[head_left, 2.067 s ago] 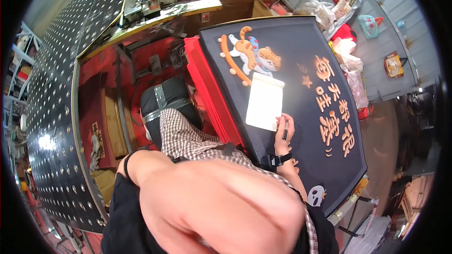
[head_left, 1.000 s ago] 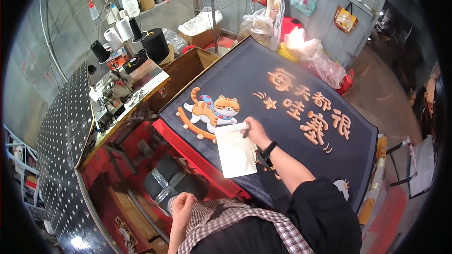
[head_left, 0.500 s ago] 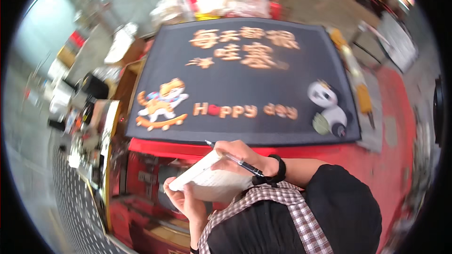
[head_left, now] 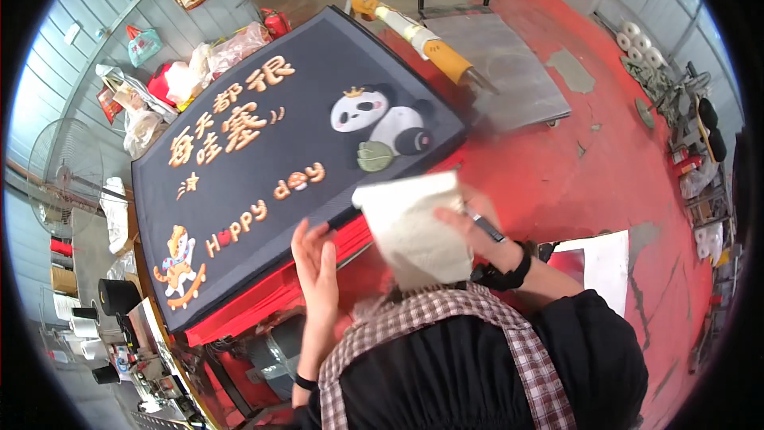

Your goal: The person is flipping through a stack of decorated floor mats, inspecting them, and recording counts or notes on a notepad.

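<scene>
My right hand (head_left: pixel 495 243) grips a cream notepad (head_left: pixel 414 227) by its right side, in front of my chest. A dark pen (head_left: pixel 487 228) is also in that hand, along the fingers. Motion smears the pad and fingertips, so any writing on it cannot be read. My left hand (head_left: pixel 317 267) is raised just left of the pad, apart from it, fingers spread and holding nothing. It is near the front edge of a dark grey mat (head_left: pixel 278 139), printed with a cat on a skateboard, a panda and raised-looking lettering. Red fabric (head_left: pixel 263 299) shows beneath the mat's edge.
A roller-like tool with orange ends (head_left: pixel 414 36) lies beyond the mat near a grey metal sheet (head_left: pixel 501 72). A fan (head_left: pixel 68 163) and thread cones (head_left: pixel 118 296) stand at left. White rolls (head_left: pixel 637 44) and clutter line the right wall. The floor is worn red.
The view has swung right, bringing more red floor in. My left hand has let go of the notepad and opened. The pad has shifted right and is held by my right hand alone.
</scene>
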Motion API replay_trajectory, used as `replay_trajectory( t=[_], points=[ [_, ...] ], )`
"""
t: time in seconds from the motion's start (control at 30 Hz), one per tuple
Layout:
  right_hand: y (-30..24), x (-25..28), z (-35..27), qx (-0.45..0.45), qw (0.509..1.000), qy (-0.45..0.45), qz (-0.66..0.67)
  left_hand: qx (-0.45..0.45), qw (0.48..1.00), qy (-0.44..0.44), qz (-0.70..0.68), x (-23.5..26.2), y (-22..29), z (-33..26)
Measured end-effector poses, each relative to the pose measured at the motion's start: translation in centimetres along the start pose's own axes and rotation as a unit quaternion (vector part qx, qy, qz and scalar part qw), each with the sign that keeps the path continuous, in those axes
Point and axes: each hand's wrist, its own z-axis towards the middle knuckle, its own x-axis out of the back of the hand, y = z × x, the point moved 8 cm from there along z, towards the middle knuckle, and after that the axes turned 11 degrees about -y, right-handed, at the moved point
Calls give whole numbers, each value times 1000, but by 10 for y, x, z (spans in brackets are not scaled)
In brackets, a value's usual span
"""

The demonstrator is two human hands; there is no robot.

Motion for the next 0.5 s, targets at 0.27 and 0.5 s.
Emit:
replay_trajectory(
  t=[0.27,0.5],
  points=[
    [-37,254,-35,110,955,275,24,-122,915,-155,351,-189,-52,197],
    [-39,368,-84,64,930,361,22,145,768,-162,603,-303,-156,324]
  ],
)
